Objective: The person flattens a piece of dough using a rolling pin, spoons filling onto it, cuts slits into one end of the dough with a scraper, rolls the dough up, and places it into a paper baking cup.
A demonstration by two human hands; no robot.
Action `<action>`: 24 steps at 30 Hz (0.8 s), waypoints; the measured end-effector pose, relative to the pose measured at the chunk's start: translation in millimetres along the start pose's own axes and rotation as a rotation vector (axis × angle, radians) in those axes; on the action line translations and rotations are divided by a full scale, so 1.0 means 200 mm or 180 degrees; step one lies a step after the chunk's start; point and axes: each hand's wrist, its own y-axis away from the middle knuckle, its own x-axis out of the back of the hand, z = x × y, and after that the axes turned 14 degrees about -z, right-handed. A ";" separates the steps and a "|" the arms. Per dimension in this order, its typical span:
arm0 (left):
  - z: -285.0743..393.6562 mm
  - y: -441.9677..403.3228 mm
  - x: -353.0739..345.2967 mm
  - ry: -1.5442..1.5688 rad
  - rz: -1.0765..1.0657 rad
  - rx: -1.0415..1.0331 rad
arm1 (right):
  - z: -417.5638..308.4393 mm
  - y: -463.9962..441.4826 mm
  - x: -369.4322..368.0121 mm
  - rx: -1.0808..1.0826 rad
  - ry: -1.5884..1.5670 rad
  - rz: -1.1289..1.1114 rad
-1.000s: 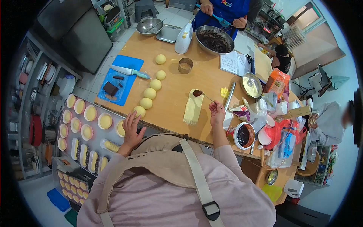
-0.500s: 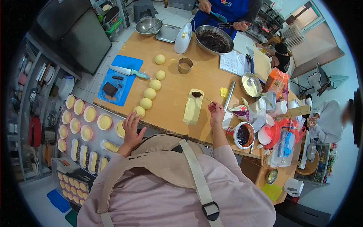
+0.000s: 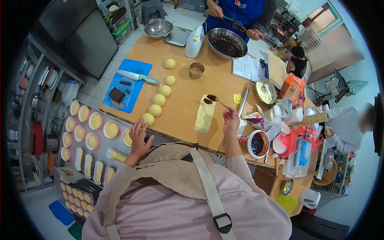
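My right hand (image 3: 231, 121) grips the handle of a spoon (image 3: 222, 104). The spoon's bowl is over the far end of a flat strip of dough (image 3: 205, 116), at a dark brown filling (image 3: 207, 101) smeared there. My left hand (image 3: 141, 140) is open at the table's near edge, fingers spread, its tips close to the nearest dough ball (image 3: 148, 119); whether they touch it I cannot tell. Several more pale dough balls (image 3: 159, 99) form a line leading away from it. A tub of dark filling (image 3: 258, 144) stands to the right of my right hand.
A knife (image 3: 137, 76) and dark chocolate block (image 3: 117, 95) lie on a blue cutting board (image 3: 130, 105). Left is a tray (image 3: 100, 140) of filled paper cups. A metal ring (image 3: 196, 70) stands mid-table. Opposite, a person in a blue apron (image 3: 240, 16) works over a bowl (image 3: 227, 43).
The spoon in my right hand has tilted and shifted slightly, and the filling is spread differently. My left hand stays put. The person opposite has moved their tools over the bowl.
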 end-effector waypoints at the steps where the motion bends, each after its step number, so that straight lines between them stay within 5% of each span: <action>1: 0.00 0.00 -0.01 0.0009 -0.0016 -0.0009 | -0.04 0.01 -0.03 0.0050 -0.0145 -0.0027; 13: 0.10 -0.09 -0.09 0.0050 -0.0264 -0.0347 | -0.86 0.30 -0.06 0.1000 -0.0460 0.0473; 19: 0.25 -0.19 -0.16 0.0054 -0.0258 -0.0591 | -1.16 0.57 0.17 0.1947 0.2187 0.1454; 24: 0.47 -0.31 -0.26 0.0127 -0.0515 -0.0820 | -1.18 0.78 0.23 0.1794 0.3896 0.1033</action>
